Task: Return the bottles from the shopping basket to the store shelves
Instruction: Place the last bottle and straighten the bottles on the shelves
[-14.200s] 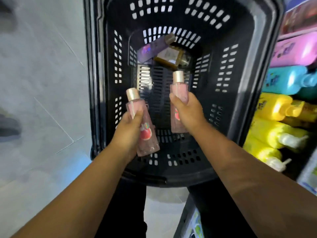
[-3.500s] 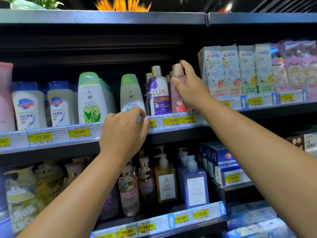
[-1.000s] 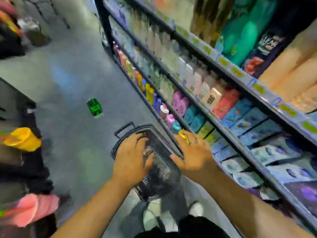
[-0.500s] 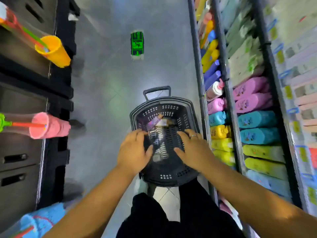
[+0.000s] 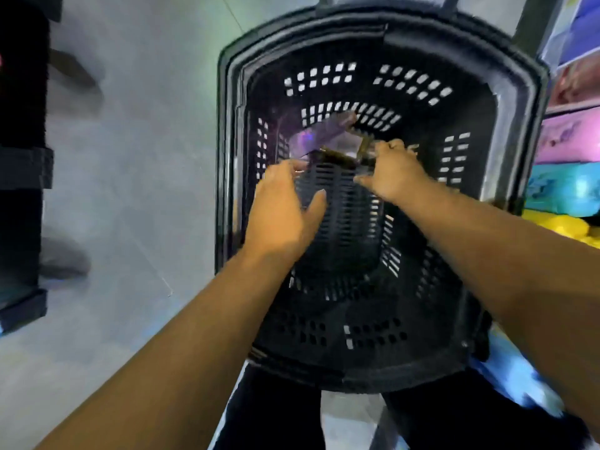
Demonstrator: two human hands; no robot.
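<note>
Head view: grey tile floor [image 5: 130, 157], shelves [image 5: 571, 141] on the right. Purple bottle [image 5: 319, 134] and amber bottle [image 5: 341, 154] lie at the far end of the basket [image 5: 227, 125]. Purple's long axis is diagonal, cap far-right. Left hand [image 5: 282, 209] fingers spread, empty. Right hand [image 5: 393, 173] at amber bottle, grip blurred, can't tell.

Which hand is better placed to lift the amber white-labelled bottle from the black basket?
Right: the right hand is at the amber bottle; the left hand hovers open nearer the translucent purple bottle.
</note>
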